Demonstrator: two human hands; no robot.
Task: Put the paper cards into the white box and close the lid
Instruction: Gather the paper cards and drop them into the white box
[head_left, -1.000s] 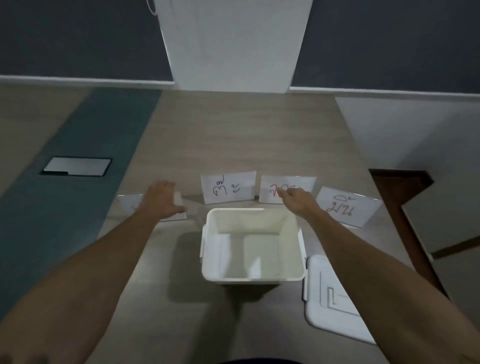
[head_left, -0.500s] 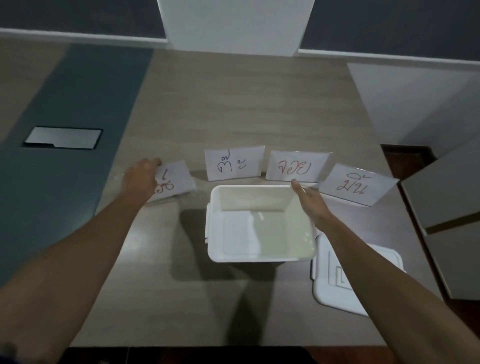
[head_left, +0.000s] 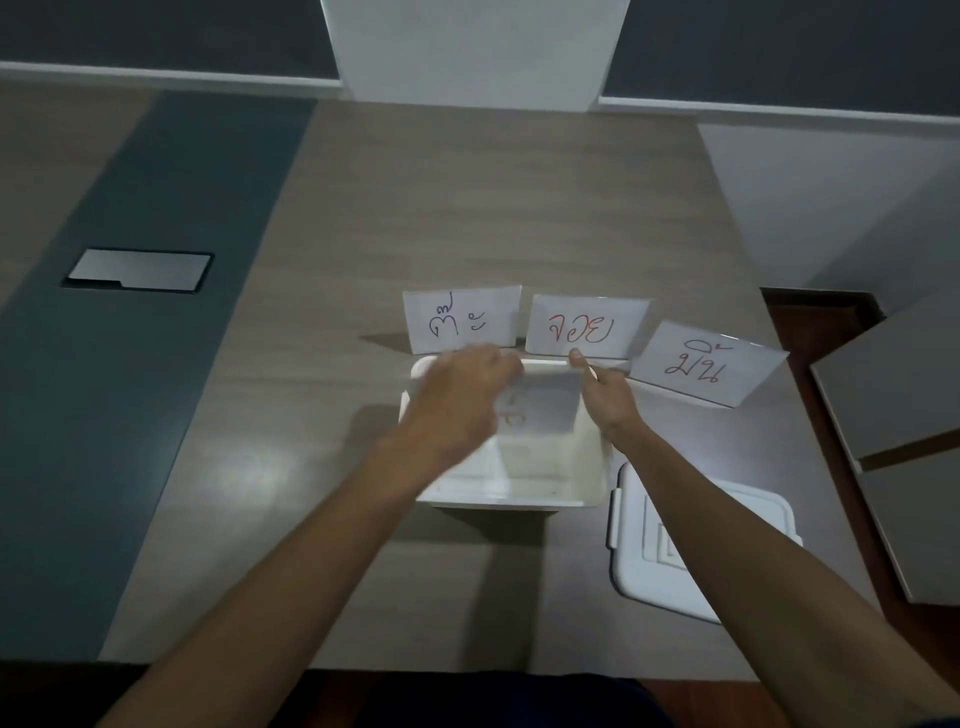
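Presently the left hand (head_left: 462, 395) hangs over the open white box (head_left: 506, 447), blurred, with a paper card (head_left: 540, 410) held at its left edge and slanting down into the box; the fingers look closed on that card, though the blur hides the exact grip. The right hand (head_left: 605, 395) is at the box's far right rim with its fingertips near the card's right side, and I cannot tell whether it pinches the card, steadies the rim or touches nothing. The chief risk, as I judge it, is that the card is let go while tilted and catches on the far rim, leaning against the wall rather than lying flat, which would later foul the lid. A second risk is the left forearm or either hand brushing the standing cards just beyond the box: the folded card with dark writing (head_left: 462, 319), the card with red writing (head_left: 587, 327) and, farther right, the card with red writing on a slant (head_left: 709, 364) all rest lightly on the tabletop (head_left: 467, 208) and would topple or slide at a nudge. Three cards remain outside. The lid (head_left: 696, 551) lies flat to the near right of the box, partly under the right forearm, so reaching for it calls for that arm to clear first. A dark panel with a metal plate (head_left: 140, 270) lies well apart on the left.
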